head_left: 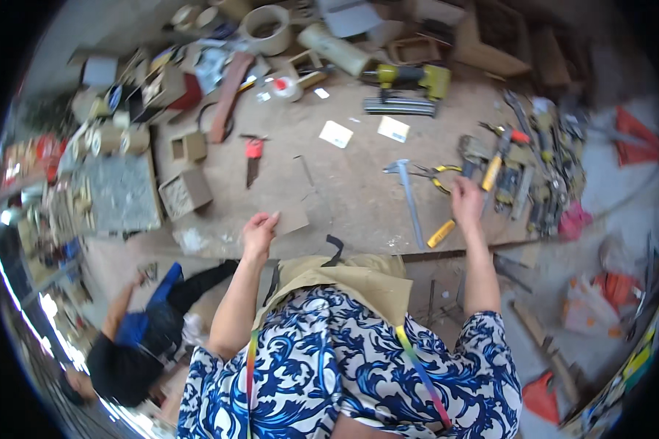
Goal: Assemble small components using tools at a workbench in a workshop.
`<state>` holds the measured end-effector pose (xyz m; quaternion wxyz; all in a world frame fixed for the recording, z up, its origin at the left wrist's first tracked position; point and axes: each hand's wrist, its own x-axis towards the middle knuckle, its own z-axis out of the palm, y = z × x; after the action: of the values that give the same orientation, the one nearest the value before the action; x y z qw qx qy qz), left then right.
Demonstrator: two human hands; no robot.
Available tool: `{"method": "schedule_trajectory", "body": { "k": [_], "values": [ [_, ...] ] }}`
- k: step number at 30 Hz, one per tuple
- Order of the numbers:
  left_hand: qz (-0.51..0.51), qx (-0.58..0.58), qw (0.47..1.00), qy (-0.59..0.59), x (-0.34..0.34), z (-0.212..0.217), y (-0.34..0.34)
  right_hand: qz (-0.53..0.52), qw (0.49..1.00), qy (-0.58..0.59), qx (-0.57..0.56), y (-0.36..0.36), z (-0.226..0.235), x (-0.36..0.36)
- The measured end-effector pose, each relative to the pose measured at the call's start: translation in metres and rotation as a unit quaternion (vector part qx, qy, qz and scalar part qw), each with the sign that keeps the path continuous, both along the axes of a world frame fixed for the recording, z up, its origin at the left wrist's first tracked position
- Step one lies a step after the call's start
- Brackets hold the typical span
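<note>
My left hand [259, 235] is at the bench's near edge, its thumb and fingers pinching a thin brown sheet [293, 219] by its left end. Farther right, my right hand [467, 199] reaches over the bench with its fingers drawn together. Those fingers are right beside the yellow-handled pliers [447, 180]; whatever is between them is hidden. An orange-yellow tool handle [441, 233] shows below that hand, at the bench edge. Left of it lies a long grey metal tool [411, 206], shaped like a caliper. A thin bent metal rod [304, 170] lies beyond the brown sheet.
A green-and-black nail gun [410, 80] lies at the back, with two white labels [336, 134] before it. Several hand tools [527, 161] crowd the right end. Small wooden boxes [186, 194] and a red-handled tool [253, 151] are left. Another person [135, 355] works at lower left.
</note>
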<state>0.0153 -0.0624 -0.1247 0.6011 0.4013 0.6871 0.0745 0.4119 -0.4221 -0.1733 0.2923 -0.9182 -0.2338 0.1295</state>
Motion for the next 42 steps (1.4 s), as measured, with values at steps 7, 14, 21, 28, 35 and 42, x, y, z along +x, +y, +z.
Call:
{"method": "schedule_trajectory", "body": {
  "k": [7,14,21,28,35,42],
  "values": [
    [0.038,0.006,0.998,-0.058,-0.03,0.013,-0.007,0.281,0.94,0.192,-0.003,0.177,-0.015,-0.112],
    [-0.022,0.09,0.992,-0.086,-0.075,-0.003,-0.001,0.29,0.948,0.102,-0.081,0.323,-0.035,-0.167],
    [-0.034,0.034,0.991,-0.125,-0.103,-0.044,0.034,0.273,0.935,0.023,-0.224,0.364,-0.069,-0.188],
    [-0.119,-0.037,0.978,-0.168,-0.082,-0.103,0.076,0.268,0.954,0.038,-0.131,0.351,-0.065,-0.191],
    [-0.14,-0.031,0.971,-0.193,-0.077,-0.115,0.095,0.006,0.914,0.402,0.052,0.317,-0.014,-0.229],
    [-0.395,0.25,0.884,-0.015,-0.05,-0.107,0.122,-0.044,0.893,0.447,0.021,0.307,0.002,-0.216]
  ]
}}
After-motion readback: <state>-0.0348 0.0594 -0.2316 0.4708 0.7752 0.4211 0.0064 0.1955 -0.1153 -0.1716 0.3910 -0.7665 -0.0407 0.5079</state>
